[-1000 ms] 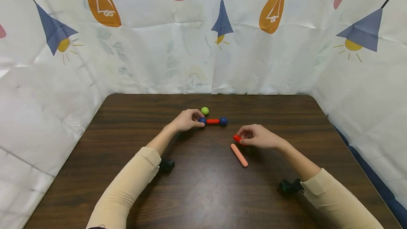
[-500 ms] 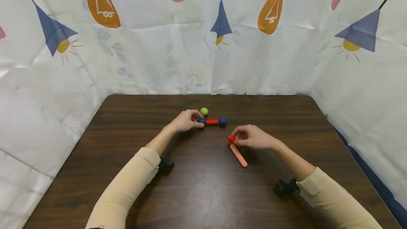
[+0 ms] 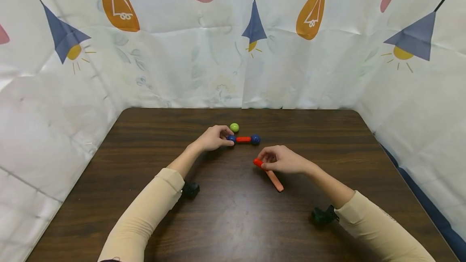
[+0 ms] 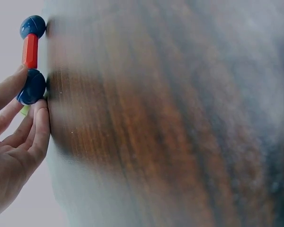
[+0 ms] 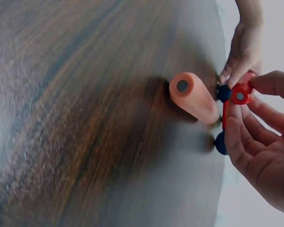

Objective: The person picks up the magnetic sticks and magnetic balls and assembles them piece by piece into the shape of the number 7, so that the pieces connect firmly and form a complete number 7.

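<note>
Near the back of the table, two blue balls are joined by a short red rod (image 3: pixel 243 139). My left hand (image 3: pixel 214 138) pinches the left blue ball (image 4: pixel 33 87) between thumb and fingers; the right blue ball (image 3: pixel 255 139) lies at the far end of the rod. My right hand (image 3: pixel 285 159) holds another short red rod (image 3: pixel 257 162), with a grey round spot on its end in the right wrist view. An orange rod (image 3: pixel 274 181) lies on the table below the right hand, its upper end hidden behind the hand and red rod in the head view.
A light green ball (image 3: pixel 234 127) sits just behind the joined piece, close to the left fingertips. The dark wooden table (image 3: pixel 164 221) ends at a white printed curtain (image 3: pixel 174 68) at the back and sides.
My right hand has moved left and slightly nearer with the red rod, now over the orange rod's upper end. My left hand stays on the blue ball.
</note>
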Action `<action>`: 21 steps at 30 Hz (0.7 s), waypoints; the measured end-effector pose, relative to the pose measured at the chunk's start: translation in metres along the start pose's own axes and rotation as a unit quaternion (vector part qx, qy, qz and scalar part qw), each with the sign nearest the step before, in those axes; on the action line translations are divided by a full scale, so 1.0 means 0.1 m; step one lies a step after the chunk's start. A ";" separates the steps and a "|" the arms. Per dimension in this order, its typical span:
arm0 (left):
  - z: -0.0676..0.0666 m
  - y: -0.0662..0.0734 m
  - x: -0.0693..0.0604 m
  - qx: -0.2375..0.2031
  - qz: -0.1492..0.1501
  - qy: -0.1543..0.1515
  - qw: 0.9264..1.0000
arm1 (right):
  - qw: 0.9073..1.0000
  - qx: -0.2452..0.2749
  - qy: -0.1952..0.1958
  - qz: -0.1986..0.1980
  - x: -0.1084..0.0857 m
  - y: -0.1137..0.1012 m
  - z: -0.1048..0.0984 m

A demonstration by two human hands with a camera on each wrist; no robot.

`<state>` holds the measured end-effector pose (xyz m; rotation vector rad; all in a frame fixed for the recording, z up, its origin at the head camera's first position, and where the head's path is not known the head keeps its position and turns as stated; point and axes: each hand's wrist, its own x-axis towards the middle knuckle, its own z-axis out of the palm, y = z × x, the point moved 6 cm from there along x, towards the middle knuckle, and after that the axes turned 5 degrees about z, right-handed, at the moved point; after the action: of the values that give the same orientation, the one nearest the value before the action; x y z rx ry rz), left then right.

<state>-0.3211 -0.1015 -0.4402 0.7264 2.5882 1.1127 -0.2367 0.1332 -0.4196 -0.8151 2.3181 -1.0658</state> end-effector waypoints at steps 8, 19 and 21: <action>0.00 -0.02 0.01 -0.002 -0.003 -0.002 1.000 | 1.000 0.000 -0.011 -0.005 0.03 -0.09 0.08; 0.00 0.01 0.01 -0.002 -0.001 0.002 1.000 | 0.999 -0.003 -0.034 -0.028 0.13 -0.16 0.19; 0.00 0.01 0.01 -0.001 -0.002 0.003 1.000 | 0.999 -0.008 -0.037 -0.031 0.16 -0.17 0.22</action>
<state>-0.3215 -0.1009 -0.4392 0.7175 2.5924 1.1167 -0.2294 0.1022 -0.4214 -0.9232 2.2543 -1.0267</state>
